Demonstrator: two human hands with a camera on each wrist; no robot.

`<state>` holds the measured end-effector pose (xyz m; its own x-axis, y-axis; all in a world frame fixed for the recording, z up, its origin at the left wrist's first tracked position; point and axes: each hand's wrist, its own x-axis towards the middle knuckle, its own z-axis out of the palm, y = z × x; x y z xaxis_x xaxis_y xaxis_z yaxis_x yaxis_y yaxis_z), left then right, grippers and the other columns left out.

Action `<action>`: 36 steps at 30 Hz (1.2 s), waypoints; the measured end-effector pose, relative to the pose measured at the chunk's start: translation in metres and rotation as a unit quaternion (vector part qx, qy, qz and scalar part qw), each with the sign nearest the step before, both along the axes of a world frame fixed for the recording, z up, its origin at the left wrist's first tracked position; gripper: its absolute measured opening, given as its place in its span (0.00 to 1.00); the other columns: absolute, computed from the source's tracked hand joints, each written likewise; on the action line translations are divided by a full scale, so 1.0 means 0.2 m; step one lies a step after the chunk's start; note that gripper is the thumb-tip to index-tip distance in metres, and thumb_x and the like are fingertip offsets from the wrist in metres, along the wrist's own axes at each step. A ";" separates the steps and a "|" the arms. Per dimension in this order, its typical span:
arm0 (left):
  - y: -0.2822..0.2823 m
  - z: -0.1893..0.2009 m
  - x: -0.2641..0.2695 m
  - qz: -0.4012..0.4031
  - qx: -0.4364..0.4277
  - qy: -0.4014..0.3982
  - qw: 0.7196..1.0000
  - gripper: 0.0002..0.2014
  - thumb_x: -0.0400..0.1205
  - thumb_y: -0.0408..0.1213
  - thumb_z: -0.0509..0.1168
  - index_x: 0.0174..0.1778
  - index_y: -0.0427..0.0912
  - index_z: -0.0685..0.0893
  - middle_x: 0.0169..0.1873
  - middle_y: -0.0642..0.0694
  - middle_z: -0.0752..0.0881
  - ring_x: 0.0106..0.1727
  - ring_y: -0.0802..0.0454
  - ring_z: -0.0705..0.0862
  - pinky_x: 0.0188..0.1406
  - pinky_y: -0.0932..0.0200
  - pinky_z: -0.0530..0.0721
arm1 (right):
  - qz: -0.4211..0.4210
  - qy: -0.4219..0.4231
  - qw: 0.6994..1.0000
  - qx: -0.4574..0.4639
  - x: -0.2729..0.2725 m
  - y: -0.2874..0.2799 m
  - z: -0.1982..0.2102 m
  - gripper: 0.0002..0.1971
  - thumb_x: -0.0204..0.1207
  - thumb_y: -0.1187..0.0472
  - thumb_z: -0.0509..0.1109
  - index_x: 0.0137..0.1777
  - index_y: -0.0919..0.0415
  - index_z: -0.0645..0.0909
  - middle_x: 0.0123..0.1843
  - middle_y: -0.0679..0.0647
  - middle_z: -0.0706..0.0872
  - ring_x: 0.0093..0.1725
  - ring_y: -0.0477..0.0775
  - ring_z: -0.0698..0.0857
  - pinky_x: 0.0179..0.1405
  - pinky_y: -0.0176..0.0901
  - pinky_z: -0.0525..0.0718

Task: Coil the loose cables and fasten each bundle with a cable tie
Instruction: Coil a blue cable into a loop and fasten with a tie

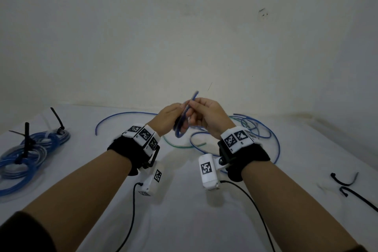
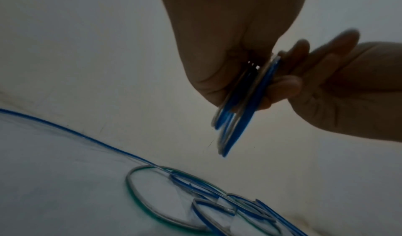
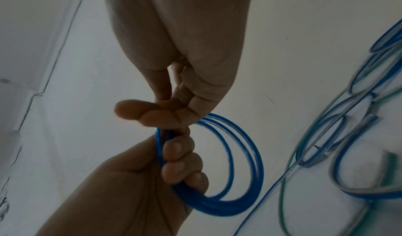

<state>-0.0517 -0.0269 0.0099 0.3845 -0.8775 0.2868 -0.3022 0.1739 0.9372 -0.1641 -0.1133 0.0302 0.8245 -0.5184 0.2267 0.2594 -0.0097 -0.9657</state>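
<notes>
While both hands work above the white surface, the risks read like this:

Coil: a small coil of thin blue plastic-jacketed cable is held in the air at the centre of the head view, a few loops so far.
Left hand: the left hand has its fingers curled through and around the loops, gripping them.
Right hand: the right hand pinches the cable at the top of the coil between thumb and fingertips.
Loose tail: the remaining blue and green-tinted cable strands lie tangled on the surface in the middle right of the head view; a snag there could jerk the coil.
Spring-back: the jacket looks stiff, so a slackened grip would likely let the loops fan open.
Ties: two black plastic cable ties sit at the lower right, well apart from the hands; reaching leaves one hand holding everything.
Done bundles: two tied blue cable bundles rest at the left edge.
</notes>
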 end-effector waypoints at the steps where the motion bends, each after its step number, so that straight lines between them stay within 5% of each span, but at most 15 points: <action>1: 0.01 0.01 0.00 -0.011 0.010 0.001 1.000 0.17 0.88 0.42 0.48 0.37 0.40 0.74 0.18 0.51 0.79 0.20 0.55 0.76 0.23 0.65 0.75 | -0.018 -0.006 1.000 0.008 0.00 -0.01 0.01 0.08 0.83 0.67 0.61 0.44 0.66 0.79 0.26 0.51 0.84 0.20 0.44 0.79 0.25 0.36 0.82; 9: 0.02 0.02 -0.01 -0.081 0.077 0.100 0.989 0.20 0.89 0.41 0.43 0.37 0.38 0.74 0.15 0.52 0.70 0.17 0.56 0.70 0.20 0.67 0.71 | -0.108 -0.024 0.989 0.098 0.00 -0.08 0.01 0.08 0.82 0.67 0.62 0.41 0.64 0.78 0.29 0.52 0.78 0.20 0.43 0.76 0.21 0.34 0.77; 18: 0.09 0.00 0.02 -0.110 0.073 0.127 0.983 0.17 0.88 0.37 0.46 0.39 0.38 0.75 0.22 0.50 0.68 0.22 0.55 0.72 0.31 0.64 0.78 | -0.169 -0.056 0.953 0.243 -0.02 -0.18 -0.02 0.11 0.83 0.68 0.61 0.38 0.67 0.77 0.30 0.56 0.77 0.20 0.46 0.77 0.19 0.32 0.78; 22: 0.08 0.01 0.02 -0.094 0.053 0.149 0.983 0.16 0.88 0.39 0.46 0.38 0.41 0.72 0.22 0.52 0.67 0.20 0.57 0.65 0.31 0.61 0.79 | -0.213 0.040 0.964 0.156 -0.02 -0.17 -0.08 0.15 0.81 0.60 0.65 0.33 0.63 0.74 0.25 0.55 0.74 0.17 0.47 0.73 0.16 0.32 0.74; 25: 0.08 0.03 0.02 -0.069 0.046 0.141 0.987 0.17 0.89 0.42 0.46 0.37 0.43 0.71 0.20 0.52 0.68 0.19 0.58 0.64 0.29 0.61 0.76 | -0.305 0.130 0.943 -0.041 -0.02 -0.20 -0.13 0.19 0.78 0.54 0.68 0.29 0.59 0.68 0.25 0.56 0.74 0.22 0.54 0.73 0.24 0.42 0.75; 28: 0.07 0.05 0.02 -0.051 0.034 0.136 0.989 0.17 0.88 0.45 0.48 0.35 0.43 0.71 0.17 0.53 0.67 0.18 0.57 0.64 0.28 0.60 0.76 | -0.333 0.115 0.919 -0.176 -0.02 -0.20 -0.18 0.10 0.74 0.56 0.73 0.46 0.58 0.74 0.45 0.56 0.79 0.42 0.53 0.79 0.45 0.47 0.80; 31: 0.06 0.08 0.00 -0.039 0.022 0.140 0.989 0.18 0.87 0.48 0.50 0.34 0.43 0.71 0.16 0.53 0.66 0.17 0.56 0.65 0.28 0.60 0.77 | -0.228 0.134 0.934 -0.242 -0.01 -0.20 -0.23 0.16 0.75 0.61 0.72 0.60 0.60 0.75 0.54 0.53 0.80 0.49 0.48 0.79 0.48 0.39 0.78; 36: 0.05 0.11 -0.01 -0.036 0.007 0.148 0.988 0.20 0.87 0.49 0.49 0.32 0.43 0.71 0.15 0.54 0.62 0.17 0.57 0.60 0.25 0.62 0.73 | -0.236 0.150 0.917 -0.286 0.00 -0.20 -0.28 0.08 0.81 0.63 0.63 0.43 0.62 0.82 0.40 0.60 0.84 0.38 0.56 0.79 0.45 0.55 0.80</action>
